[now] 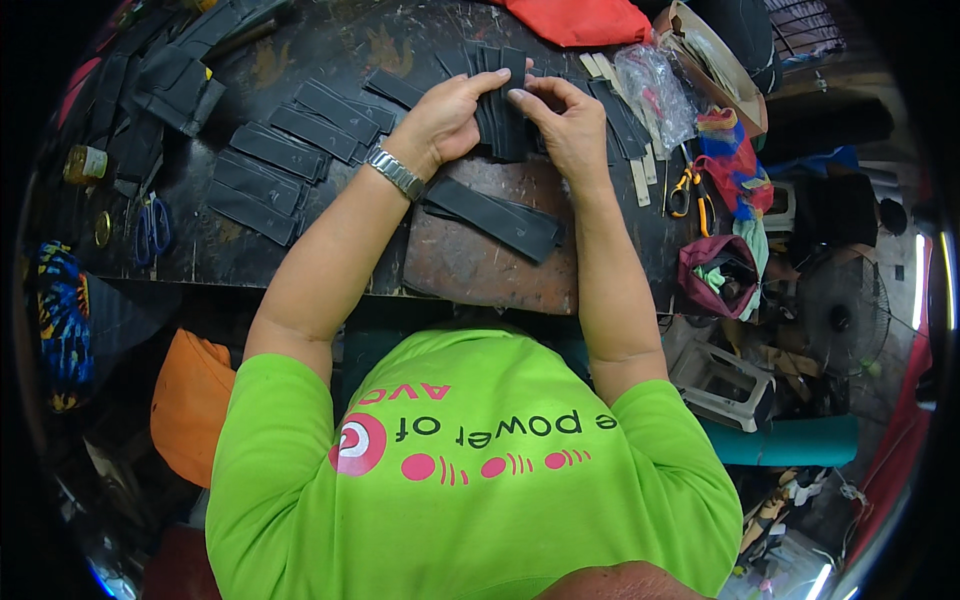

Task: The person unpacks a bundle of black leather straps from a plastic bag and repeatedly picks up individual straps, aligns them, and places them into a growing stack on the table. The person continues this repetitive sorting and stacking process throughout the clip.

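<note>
My left hand [447, 118] and my right hand [568, 128] come together over the far middle of the bench. Between them is a fanned bunch of flat black strips [508, 130], which look like leather. The left fingers are closed on its left side, with the thumb across the front. On the other side, my right thumb and forefinger pinch near the bunch's right edge. More black strips [495, 222] lie overlapped on a worn brown board [470, 275] just below my hands. Left of my left wrist, rows of similar strips [270, 150] are laid out in overlapping groups.
Blue scissors [153, 230], a small jar [86, 163] and a pile of black pieces [175, 88] are at the left. To the right are pale flat sticks [640, 170], clear plastic [655, 95], orange-handled pliers [690, 192] and a maroon pouch [705, 280]. A red cloth [585, 20] lies far back.
</note>
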{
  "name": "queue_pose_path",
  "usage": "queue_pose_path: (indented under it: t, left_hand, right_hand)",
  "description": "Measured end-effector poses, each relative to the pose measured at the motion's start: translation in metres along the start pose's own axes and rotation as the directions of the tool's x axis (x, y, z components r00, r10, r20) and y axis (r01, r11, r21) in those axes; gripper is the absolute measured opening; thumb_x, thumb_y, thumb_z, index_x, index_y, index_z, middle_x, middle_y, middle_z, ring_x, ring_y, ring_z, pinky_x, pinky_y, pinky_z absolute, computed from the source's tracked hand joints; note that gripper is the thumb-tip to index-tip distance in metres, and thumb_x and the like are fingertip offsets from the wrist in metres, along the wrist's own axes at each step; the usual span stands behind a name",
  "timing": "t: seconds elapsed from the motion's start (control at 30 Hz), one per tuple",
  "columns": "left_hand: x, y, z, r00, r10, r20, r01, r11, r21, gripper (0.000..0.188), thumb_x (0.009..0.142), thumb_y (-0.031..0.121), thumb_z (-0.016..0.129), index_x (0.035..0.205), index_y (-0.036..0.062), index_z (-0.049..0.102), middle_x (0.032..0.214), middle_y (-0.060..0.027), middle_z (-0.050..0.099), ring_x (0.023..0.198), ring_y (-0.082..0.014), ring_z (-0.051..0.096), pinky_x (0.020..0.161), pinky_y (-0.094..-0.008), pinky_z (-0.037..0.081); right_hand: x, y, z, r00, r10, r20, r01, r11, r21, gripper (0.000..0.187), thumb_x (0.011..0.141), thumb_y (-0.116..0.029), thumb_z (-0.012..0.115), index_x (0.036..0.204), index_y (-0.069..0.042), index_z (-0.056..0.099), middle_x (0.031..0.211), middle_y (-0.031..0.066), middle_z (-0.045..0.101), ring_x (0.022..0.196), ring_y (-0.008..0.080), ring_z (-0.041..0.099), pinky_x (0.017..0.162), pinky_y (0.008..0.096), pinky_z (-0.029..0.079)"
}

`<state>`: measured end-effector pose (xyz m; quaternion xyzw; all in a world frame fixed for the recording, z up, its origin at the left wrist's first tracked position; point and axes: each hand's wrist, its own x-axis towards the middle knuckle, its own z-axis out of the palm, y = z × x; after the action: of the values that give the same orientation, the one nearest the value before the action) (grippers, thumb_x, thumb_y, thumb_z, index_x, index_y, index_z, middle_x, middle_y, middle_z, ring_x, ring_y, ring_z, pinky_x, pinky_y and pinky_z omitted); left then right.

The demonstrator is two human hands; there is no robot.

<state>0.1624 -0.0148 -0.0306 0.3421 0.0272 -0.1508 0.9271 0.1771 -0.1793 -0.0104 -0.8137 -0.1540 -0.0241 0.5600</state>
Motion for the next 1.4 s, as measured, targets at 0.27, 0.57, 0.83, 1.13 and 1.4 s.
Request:
queue_pose_path:
  t: [0.27, 0.57, 0.83, 1.13, 1.4]
  left_hand:
    - [0.001, -0.002, 0.0, 1.0, 0.021, -0.011, -0.02, 0.998, 0.058, 0.031, 0.1, 0.016, 0.052, 0.125, 0.001, 0.059, 0.121, -0.0108, 0.064, 0.108, -0.0205, 0.064, 0.092, -0.0362, 0.056]
    - [0.001, 0.0, -0.001, 0.999, -0.014, -0.029, 0.015, 0.999, 0.048, 0.039, 0.101, 0.02, 0.047, 0.132, -0.0037, 0.051, 0.126, -0.0156, 0.06, 0.113, -0.0218, 0.062, 0.096, -0.0363, 0.054]
    - [0.0, 0.0, 0.003, 0.999, 0.003, 0.049, -0.002, 1.0, -0.019, 0.043, 0.102, 0.022, 0.042, 0.136, -0.0047, 0.046, 0.129, -0.0193, 0.057, 0.116, -0.024, 0.06, 0.1, -0.0373, 0.051]
    - [-0.002, 0.002, 0.004, 0.998, -0.015, -0.054, 0.014, 1.0, -0.024, 0.037, 0.101, 0.017, 0.043, 0.128, -0.0055, 0.053, 0.12, -0.0173, 0.063, 0.107, -0.0232, 0.065, 0.096, -0.0382, 0.053]
    - [-0.001, 0.002, 0.003, 0.998, 0.043, 0.049, -0.04, 0.998, -0.052, 0.04, 0.102, 0.017, 0.042, 0.132, -0.0103, 0.046, 0.124, -0.0247, 0.057, 0.116, -0.0322, 0.06, 0.099, -0.0403, 0.052]
  right_hand:
    - [-0.002, -0.001, 0.009, 0.987, -0.121, -0.109, 0.114, 0.991, -0.064, 0.018, 0.077, -0.01, 0.076, 0.088, 0.0, 0.068, 0.078, 0.0096, 0.069, 0.07, 0.0135, 0.063, 0.066, 0.0278, 0.051]
    - [0.008, 0.005, -0.003, 0.994, 0.041, -0.097, -0.01, 0.953, 0.304, 0.013, 0.08, -0.004, 0.076, 0.091, -0.002, 0.069, 0.078, 0.0, 0.066, 0.07, 0.0053, 0.058, 0.063, 0.0198, 0.046]
    - [0.015, 0.001, -0.025, 0.963, 0.269, 0.034, -0.254, 0.849, 0.464, 0.016, 0.083, -0.004, 0.073, 0.096, -0.001, 0.066, 0.077, 0.0057, 0.069, 0.061, 0.0098, 0.065, 0.051, 0.0206, 0.048]
    - [0.01, -0.003, -0.02, 0.963, 0.268, 0.039, -0.262, 0.882, 0.391, 0.017, 0.082, -0.009, 0.077, 0.096, -0.005, 0.069, 0.074, -0.0025, 0.064, 0.06, 0.0042, 0.056, 0.053, 0.0183, 0.043]
    - [0.028, 0.034, -0.062, 0.976, 0.186, -0.116, -0.171, 0.977, 0.128, 0.019, 0.078, -0.008, 0.077, 0.096, -0.002, 0.073, 0.074, -0.0005, 0.065, 0.064, 0.0065, 0.057, 0.058, 0.0216, 0.045]
